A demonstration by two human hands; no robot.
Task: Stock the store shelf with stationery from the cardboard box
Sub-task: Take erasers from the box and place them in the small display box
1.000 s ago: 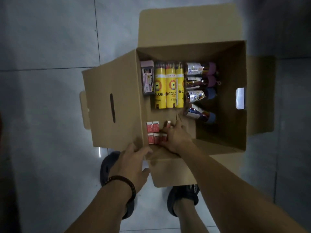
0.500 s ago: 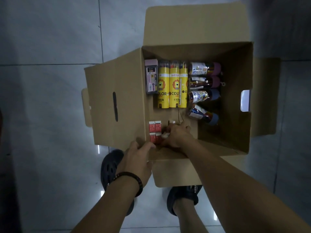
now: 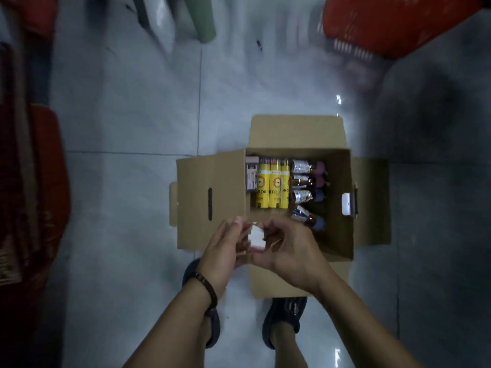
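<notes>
An open cardboard box (image 3: 342,235) stands on the tiled floor. Inside lie three yellow colour-pencil tubes (image 3: 273,185), a pink-topped pack (image 3: 251,175) to their left and several small bottles (image 3: 308,181) to their right. Above the box's near left corner, both hands hold a small stack of white-sided erasers (image 3: 257,237). My left hand (image 3: 225,248) cups the stack from the left with fingers curled round it. My right hand (image 3: 289,248) pinches it from the right. The erasers are blurred and partly hidden by fingers.
The box's left flap (image 3: 210,200) stands open with a slot handle. A red basket (image 3: 393,25) sits at the far right, red and brown goods (image 3: 32,181) line the left edge, and a green post (image 3: 204,19) is at the top. My two sandalled feet (image 3: 284,320) stand below the box.
My right hand lifted the erasers out of the box's near corner, and my left hand left the box edge to join it. The view pulled back and up, showing more floor.
</notes>
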